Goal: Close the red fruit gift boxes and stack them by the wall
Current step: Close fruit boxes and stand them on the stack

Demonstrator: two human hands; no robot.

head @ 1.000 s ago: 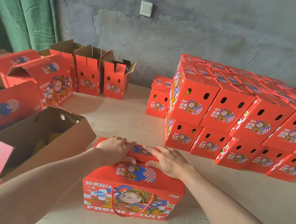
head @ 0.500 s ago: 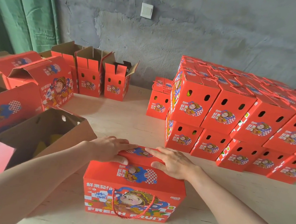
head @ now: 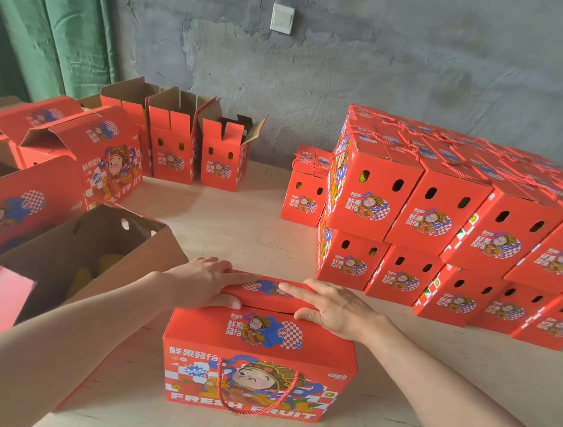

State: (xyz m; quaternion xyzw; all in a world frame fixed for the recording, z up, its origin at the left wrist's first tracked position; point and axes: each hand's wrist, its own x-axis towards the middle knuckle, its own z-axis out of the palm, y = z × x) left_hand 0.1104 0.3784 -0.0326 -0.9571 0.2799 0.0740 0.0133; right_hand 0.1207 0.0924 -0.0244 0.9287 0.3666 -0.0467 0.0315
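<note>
- At 6 o'clock on the table a red gift box stands upright. Its front reads "FRESH FRUIT" in white, with Chinese characters and a small "GOOD" mark, and a red rope handle hangs over it.
- The left hand and right hand lie flat with straight fingers, pressing down the top flap. Both thumbs sit at its front edge.
- At 9 o'clock an open box shows its brown inside.
- At 2 o'clock the closed boxes are stacked two high by the wall, with "GOOD" on their ends.
- At 11 o'clock the unclosed boxes stand against the wall.
</note>
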